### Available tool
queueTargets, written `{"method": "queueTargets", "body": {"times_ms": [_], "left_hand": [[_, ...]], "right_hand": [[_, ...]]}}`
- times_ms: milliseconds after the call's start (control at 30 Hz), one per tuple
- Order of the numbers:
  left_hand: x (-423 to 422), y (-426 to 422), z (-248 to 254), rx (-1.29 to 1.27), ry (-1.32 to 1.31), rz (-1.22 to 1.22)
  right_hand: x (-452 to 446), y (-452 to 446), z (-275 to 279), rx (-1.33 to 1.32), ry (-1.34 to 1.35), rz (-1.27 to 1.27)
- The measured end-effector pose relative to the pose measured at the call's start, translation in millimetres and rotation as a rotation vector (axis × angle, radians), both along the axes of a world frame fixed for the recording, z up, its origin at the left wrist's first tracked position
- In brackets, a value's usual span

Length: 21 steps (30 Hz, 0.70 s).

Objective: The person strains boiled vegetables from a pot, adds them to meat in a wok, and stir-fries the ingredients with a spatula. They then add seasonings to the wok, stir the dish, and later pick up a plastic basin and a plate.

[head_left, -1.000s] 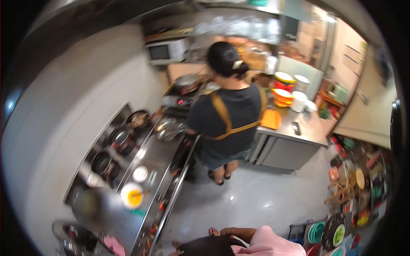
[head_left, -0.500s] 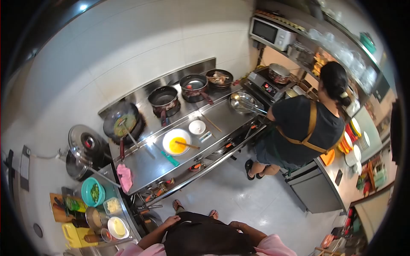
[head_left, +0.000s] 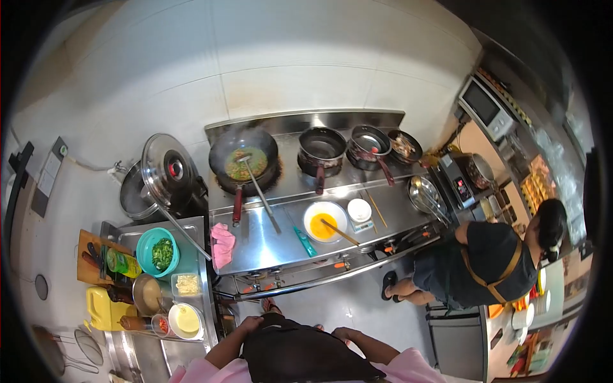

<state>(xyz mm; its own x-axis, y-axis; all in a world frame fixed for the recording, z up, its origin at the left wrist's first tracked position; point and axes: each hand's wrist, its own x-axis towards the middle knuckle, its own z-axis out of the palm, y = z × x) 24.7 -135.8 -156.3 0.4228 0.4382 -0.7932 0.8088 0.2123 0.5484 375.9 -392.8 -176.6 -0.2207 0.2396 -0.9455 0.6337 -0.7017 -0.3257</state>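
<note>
My left hand (head_left: 252, 323) rests against the left side of my dark apron (head_left: 300, 354), fingers laid on it and nothing visible in them. On the apron's right side lies my right hand (head_left: 345, 334), also open with no object showing. In front of me, on the stove, a wok (head_left: 230, 142) holds steaming green-and-brown food, and a long-handled spatula (head_left: 257, 184) leans in it. Nearer on the steel counter stands a white bowl (head_left: 338, 214) of beaten egg with chopsticks (head_left: 340, 233) across its rim. A small white bowl (head_left: 359, 210) sits beside it on a kitchen scale (head_left: 363, 226).
A co-worker (head_left: 491, 262) stands at right. Several pans (head_left: 322, 144) line the stove; a metal bowl (head_left: 424, 195) holds utensils. Left are a teal bowl (head_left: 147, 246) of greens, a yellow jug (head_left: 100, 308) and a large lid (head_left: 167, 159). A pink cloth (head_left: 223, 245) lies at the counter's edge.
My view has turned left, so the stove and counter sit further right. The co-worker appears further right and leans more. My hands stay at the apron's sides.
</note>
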Motion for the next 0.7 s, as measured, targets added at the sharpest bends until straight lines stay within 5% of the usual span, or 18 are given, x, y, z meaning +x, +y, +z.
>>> {"method": "queueTargets", "body": {"times_ms": [133,200,333,467,567,700], "left_hand": [[-19,32,-13,-0.002,-0.004,0.064],[-31,40,-15,-0.044,0.019,0.111],[-54,40,-23,-0.175,0.008,0.207],[-67,35,-3,-0.306,-0.079,0.352],[-73,25,-22,-0.386,-0.179,0.492],[-64,13,-17,-0.502,-0.191,0.706]], "right_hand": [[-8,104,45,0.089,-0.137,0.261],[-11,132,40,0.482,-0.195,0.393],[-31,201,80,0.704,-0.226,0.302],[-58,249,150,0.687,-0.245,0.365],[-49,260,137,0.646,-0.158,0.413],[-23,286,157,0.598,-0.433,0.31]]}}
